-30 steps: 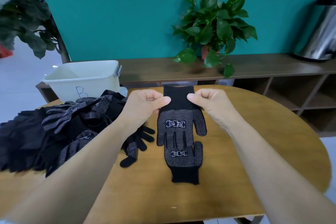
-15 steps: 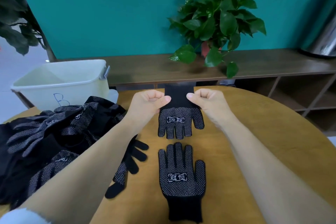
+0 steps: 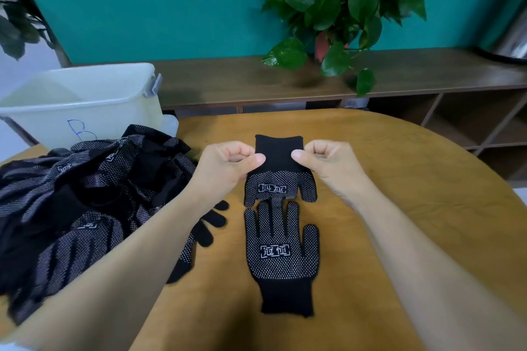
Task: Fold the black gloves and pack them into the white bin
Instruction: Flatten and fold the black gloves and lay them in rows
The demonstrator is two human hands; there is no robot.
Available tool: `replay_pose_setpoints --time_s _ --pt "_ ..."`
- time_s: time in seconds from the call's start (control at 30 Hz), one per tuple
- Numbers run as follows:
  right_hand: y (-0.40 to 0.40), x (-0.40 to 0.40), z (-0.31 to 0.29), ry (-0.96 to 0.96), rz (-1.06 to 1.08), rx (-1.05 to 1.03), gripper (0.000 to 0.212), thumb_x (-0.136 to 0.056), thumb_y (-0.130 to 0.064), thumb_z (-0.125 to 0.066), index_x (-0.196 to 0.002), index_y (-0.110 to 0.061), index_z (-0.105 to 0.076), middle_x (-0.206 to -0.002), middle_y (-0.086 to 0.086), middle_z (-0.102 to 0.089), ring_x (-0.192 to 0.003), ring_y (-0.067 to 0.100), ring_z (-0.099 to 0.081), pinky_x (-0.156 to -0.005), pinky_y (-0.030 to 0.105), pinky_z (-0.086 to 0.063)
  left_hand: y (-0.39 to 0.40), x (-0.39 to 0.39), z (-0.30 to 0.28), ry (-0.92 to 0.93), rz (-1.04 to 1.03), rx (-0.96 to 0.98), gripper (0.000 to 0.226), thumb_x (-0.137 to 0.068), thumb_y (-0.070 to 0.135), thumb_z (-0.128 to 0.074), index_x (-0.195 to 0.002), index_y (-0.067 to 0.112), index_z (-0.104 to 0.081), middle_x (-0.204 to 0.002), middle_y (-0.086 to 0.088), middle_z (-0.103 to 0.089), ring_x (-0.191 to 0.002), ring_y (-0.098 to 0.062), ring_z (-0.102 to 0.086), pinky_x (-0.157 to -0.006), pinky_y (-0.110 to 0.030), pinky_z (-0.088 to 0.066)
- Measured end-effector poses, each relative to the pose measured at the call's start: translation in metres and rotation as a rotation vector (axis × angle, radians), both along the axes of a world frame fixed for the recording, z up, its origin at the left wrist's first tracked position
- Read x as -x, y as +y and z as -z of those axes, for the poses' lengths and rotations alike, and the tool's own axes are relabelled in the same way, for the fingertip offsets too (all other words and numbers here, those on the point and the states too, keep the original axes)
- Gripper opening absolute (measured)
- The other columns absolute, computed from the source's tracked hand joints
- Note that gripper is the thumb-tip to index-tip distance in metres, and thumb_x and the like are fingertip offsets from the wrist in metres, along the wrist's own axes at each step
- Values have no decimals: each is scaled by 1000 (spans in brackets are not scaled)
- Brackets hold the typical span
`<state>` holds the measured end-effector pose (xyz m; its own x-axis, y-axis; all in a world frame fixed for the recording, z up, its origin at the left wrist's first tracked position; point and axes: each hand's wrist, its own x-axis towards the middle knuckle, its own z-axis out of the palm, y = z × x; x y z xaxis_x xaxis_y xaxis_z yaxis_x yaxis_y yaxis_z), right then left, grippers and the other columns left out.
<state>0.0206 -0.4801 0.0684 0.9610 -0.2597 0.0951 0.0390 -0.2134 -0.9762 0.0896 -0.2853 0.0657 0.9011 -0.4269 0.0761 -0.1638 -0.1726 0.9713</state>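
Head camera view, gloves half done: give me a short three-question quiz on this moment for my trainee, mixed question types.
1. True or false: both hands pinch the cuff of the far glove.
2. Multiple choice: the near glove lies with its fingers pointing
A. toward the person
B. away from the person
C. toward the white bin
3. Fill in: the pile of gloves lies on the table to the person's ____ side.

Key
1. True: the left hand and the right hand each grip one edge of the cuff.
2. B: its cuff is nearest the person and its fingertips reach the far glove.
3. Left, in front of the white bin.
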Motion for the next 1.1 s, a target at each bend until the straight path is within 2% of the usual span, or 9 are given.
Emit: replay_pose_setpoints --time_s 0.1,0.27,0.37,0.43,0.5,0.53,0.7,0.8,1.1 --pt "3 13 1 1 -11 37 24 -88 -11 -69 -69 -1 -57 -66 10 -48 -54 10 -38 -52 19 -32 10 14 3 -40 28 -38 18 -86 27 -74 -83 10 -71 -82 -19 -73 -73 -25 -57 -81 -52 -53" --pt "10 49 22 20 -73 136 29 -87 -11 -71 -66 0 -53 -58 4 -43 -53 10 -34 -52 23 -30 27 52 19 -120 56 -97 18 -86 15 -74 -73 5 -66 -59 -12 -65 -51 -8 -46 -52 -19 -41" --pt "16 81 56 34 -70 300 24 -84 -22 -72 -68 -13 -58 -61 -5 -52 -59 13 -44 -60 34 -39 41 79 48 -141 122 -126 23 -85 13 -76 -65 20 -66 -59 3 -60 -59 -2 -49 -61 -21 -41" --pt "22 102 76 59 -62 484 3 -84 -27 -71 -81 -25 -71 -77 -11 -64 -75 9 -59 -72 38 -50 50 95 73 -267 140 -220 29 -85 19 -75 -67 40 -68 -74 22 -67 -74 11 -58 -73 -16 -46" --pt "29 121 89 32 -32 647 16 -85 -19 -72 -98 -28 -76 -96 -13 -70 -94 2 -61 -83 32 -52 57 109 94 -452 144 -346 5 -86 39 -70 -84 39 -75 -102 28 -68 -99 11 -61 -89 -17 -48" --pt "31 127 94 -27 -8 716 20 -83 -15 -74 -100 -25 -77 -100 -14 -72 -98 -1 -60 -83 28 -53 59 114 100 -529 140 -406 19 -86 47 -64 -91 34 -76 -109 27 -66 -104 10 -59 -92 -17 -48" --pt "35 137 106 -188 21 937 38 -61 0 -86 -92 -20 -78 -98 -11 -74 -97 3 -64 -77 18 -55 58 116 115 -763 96 -447 16 -81 36 -76 -94 27 -77 -108 20 -67 -105 5 -53 -79 -19 -53" --pt "37 138 105 -187 30 944 39 -60 1 -86 -92 -20 -78 -99 -11 -74 -97 4 -65 -77 17 -54 52 118 111 -709 72 -422 23 -82 45 -68 -95 28 -77 -104 23 -64 -104 6 -50 -77 -20 -54" --pt "31 146 108 -236 11 1016 43 -54 5 -87 -90 -16 -77 -99 -7 -75 -97 9 -67 -72 21 -57 47 124 124 -592 83 -418 19 -80 25 -79 -98 29 -74 -100 25 -56 -102 5 -50 -75 -23 -54"
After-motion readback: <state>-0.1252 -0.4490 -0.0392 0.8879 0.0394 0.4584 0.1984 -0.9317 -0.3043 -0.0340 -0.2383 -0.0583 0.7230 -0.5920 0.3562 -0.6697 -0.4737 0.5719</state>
